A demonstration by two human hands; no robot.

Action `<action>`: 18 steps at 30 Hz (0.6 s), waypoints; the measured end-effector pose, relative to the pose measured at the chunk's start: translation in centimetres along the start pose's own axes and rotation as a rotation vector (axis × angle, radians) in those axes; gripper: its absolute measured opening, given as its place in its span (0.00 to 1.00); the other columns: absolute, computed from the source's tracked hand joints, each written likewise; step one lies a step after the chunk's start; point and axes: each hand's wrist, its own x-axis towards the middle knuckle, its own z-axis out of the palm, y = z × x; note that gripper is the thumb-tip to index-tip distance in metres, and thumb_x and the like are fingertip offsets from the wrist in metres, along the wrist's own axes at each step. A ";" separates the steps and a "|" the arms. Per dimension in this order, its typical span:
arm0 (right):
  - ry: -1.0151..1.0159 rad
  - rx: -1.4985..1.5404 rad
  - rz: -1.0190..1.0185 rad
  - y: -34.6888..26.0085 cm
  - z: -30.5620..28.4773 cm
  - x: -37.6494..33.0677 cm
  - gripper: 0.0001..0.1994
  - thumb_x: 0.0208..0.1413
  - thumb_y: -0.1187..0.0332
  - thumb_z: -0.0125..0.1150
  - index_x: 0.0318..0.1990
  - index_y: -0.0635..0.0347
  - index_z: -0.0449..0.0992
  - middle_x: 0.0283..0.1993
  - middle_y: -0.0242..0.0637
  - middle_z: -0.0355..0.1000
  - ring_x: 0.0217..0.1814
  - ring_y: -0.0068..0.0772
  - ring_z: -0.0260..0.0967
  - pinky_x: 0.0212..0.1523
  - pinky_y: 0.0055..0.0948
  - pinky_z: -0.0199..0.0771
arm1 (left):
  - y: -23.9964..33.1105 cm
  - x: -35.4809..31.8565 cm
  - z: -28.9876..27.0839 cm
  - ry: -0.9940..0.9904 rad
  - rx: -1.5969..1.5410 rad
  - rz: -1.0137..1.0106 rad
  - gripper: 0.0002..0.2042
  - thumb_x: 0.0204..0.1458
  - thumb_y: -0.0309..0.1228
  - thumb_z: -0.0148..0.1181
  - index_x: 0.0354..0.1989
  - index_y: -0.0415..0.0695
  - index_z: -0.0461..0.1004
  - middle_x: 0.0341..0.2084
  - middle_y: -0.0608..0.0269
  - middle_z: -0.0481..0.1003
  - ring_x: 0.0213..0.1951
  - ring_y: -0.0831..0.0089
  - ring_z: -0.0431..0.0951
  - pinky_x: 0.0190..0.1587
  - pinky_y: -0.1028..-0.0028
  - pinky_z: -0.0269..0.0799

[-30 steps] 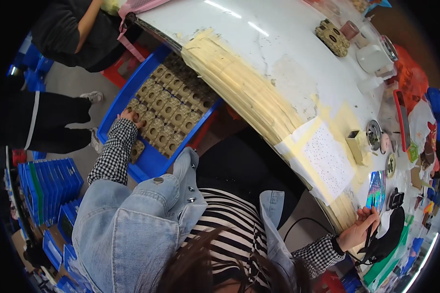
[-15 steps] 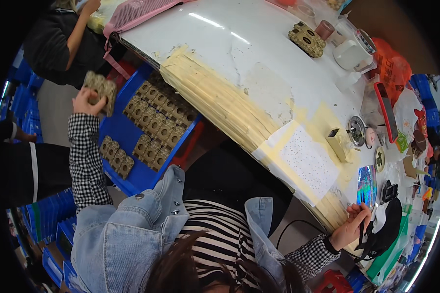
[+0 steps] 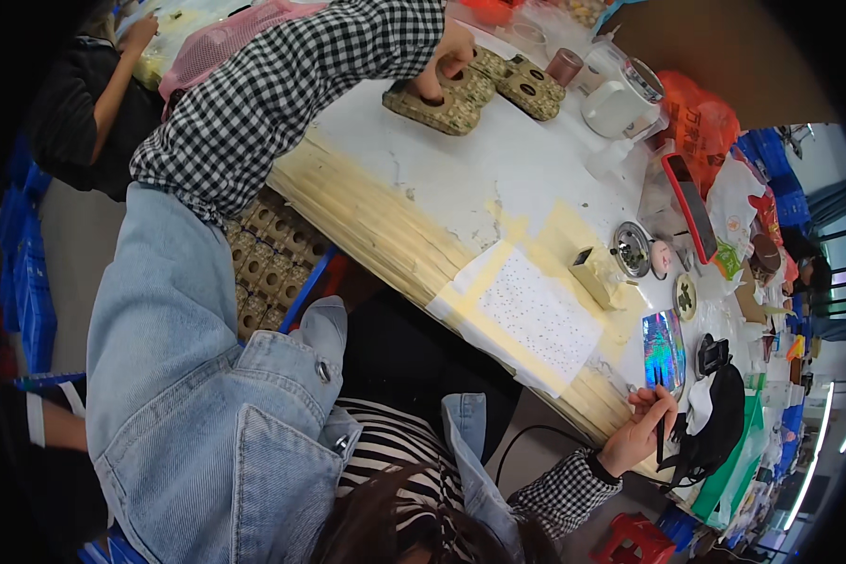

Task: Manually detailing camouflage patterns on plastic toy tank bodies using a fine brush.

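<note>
Camo panel (image 3: 456, 105), clasped in left hand's (image 3: 446, 64) bent fingers, now carried from bin (image 3: 312, 284) to tabletop (image 3: 423, 183), beside second panel (image 3: 536, 92); tweezers (image 3: 661, 434) still pinched in right hand (image 3: 641, 432).

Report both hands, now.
Left hand: closed on camouflage-patterned pieces at the tabletop.
Right hand: closed, holding a thin black tool, apparently tweezers.

White-topped worktable (image 3: 423, 179), grey floor (image 3: 75, 221), red plastic stool (image 3: 635, 540), blue bins (image 3: 30, 291) at left, glowing strip light (image 3: 811, 456), window (image 3: 838, 274) at far right
</note>
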 end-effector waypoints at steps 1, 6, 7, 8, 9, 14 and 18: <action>0.000 -0.028 -0.007 -0.3 -0.1 0.0 0.12 0.65 0.65 0.42 0.41 0.65 0.68 0.30 0.37 0.69 0.29 0.26 0.66 0.35 0.23 0.68 | -0.2 0.6 -1.0 -0.140 0.107 -0.166 0.15 0.33 0.36 0.70 0.24 0.42 0.72 0.33 0.57 0.74 0.31 0.67 0.75 0.32 0.69 0.71; -0.021 -0.061 0.031 -1.0 0.5 0.1 0.13 0.65 0.62 0.43 0.41 0.65 0.68 0.31 0.36 0.68 0.31 0.24 0.66 0.37 0.22 0.66 | -3.8 0.2 -0.2 -0.038 0.160 -0.181 0.15 0.36 0.36 0.69 0.29 0.42 0.72 0.37 0.54 0.72 0.38 0.62 0.72 0.39 0.66 0.69; -0.024 -0.079 0.034 -1.1 0.6 0.2 0.13 0.65 0.62 0.43 0.41 0.65 0.68 0.31 0.36 0.68 0.31 0.24 0.66 0.37 0.22 0.66 | -4.4 0.3 0.1 -0.005 0.137 -0.147 0.16 0.37 0.36 0.69 0.30 0.42 0.72 0.37 0.54 0.71 0.39 0.61 0.72 0.40 0.66 0.68; -0.027 -0.105 0.043 -1.0 0.6 0.1 0.14 0.65 0.62 0.43 0.41 0.65 0.68 0.31 0.36 0.68 0.31 0.24 0.66 0.37 0.22 0.66 | -4.5 0.4 0.6 0.026 0.105 -0.104 0.16 0.37 0.36 0.69 0.31 0.42 0.72 0.38 0.53 0.71 0.40 0.60 0.71 0.42 0.65 0.68; -0.035 -0.092 0.031 -0.8 0.6 0.1 0.14 0.65 0.62 0.43 0.41 0.65 0.68 0.32 0.36 0.68 0.31 0.24 0.66 0.37 0.22 0.67 | -4.8 0.5 0.8 0.053 0.074 -0.068 0.16 0.38 0.36 0.69 0.32 0.42 0.71 0.39 0.52 0.71 0.41 0.59 0.71 0.43 0.65 0.67; 0.036 -0.175 0.001 -0.8 1.0 0.0 0.14 0.65 0.63 0.42 0.40 0.66 0.68 0.30 0.38 0.69 0.30 0.26 0.67 0.36 0.23 0.68 | -5.2 0.1 1.1 0.278 -0.052 0.102 0.17 0.40 0.35 0.69 0.36 0.42 0.71 0.43 0.50 0.69 0.47 0.54 0.68 0.50 0.62 0.65; 0.037 -0.165 0.025 -0.5 0.9 -0.2 0.15 0.66 0.61 0.41 0.40 0.65 0.67 0.30 0.36 0.68 0.32 0.26 0.65 0.38 0.24 0.66 | -3.6 -8.6 1.9 0.648 -0.099 -0.054 0.21 0.44 0.31 0.64 0.48 0.41 0.69 0.52 0.48 0.66 0.54 0.53 0.66 0.57 0.62 0.62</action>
